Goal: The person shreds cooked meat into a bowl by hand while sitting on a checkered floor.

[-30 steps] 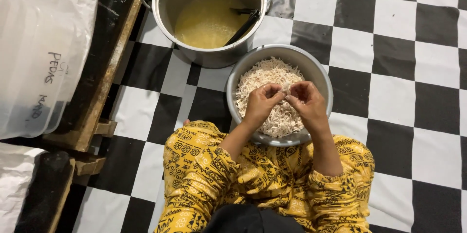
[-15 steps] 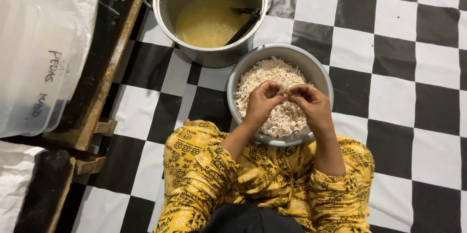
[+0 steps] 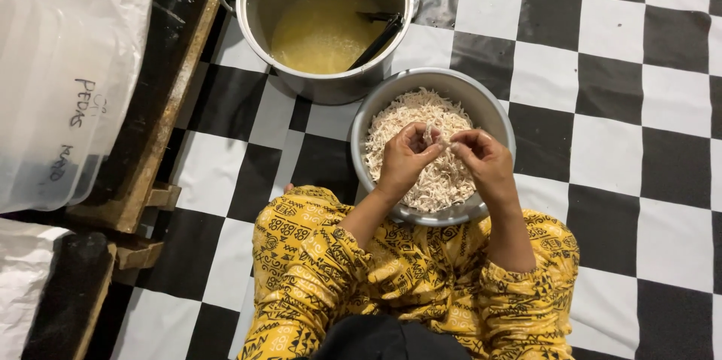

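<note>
A metal bowl (image 3: 492,116) heaped with pale shredded strands (image 3: 410,116) sits on the checkered floor in front of my yellow patterned legs. My left hand (image 3: 404,158) and my right hand (image 3: 483,158) hover together over the bowl. Between their fingertips they pinch a small pale piece (image 3: 429,134). The fingers of both hands are curled around it.
Behind the bowl stands a large metal pot (image 3: 252,22) of yellow broth with a dark ladle (image 3: 374,38) leaning in it. A wooden frame (image 3: 154,134) and a white plastic sack (image 3: 56,67) lie on the left. Black and white floor tiles (image 3: 617,89) spread to the right.
Both hands stay over the bowl. The fingers have shifted slightly while working the small piece between them.
</note>
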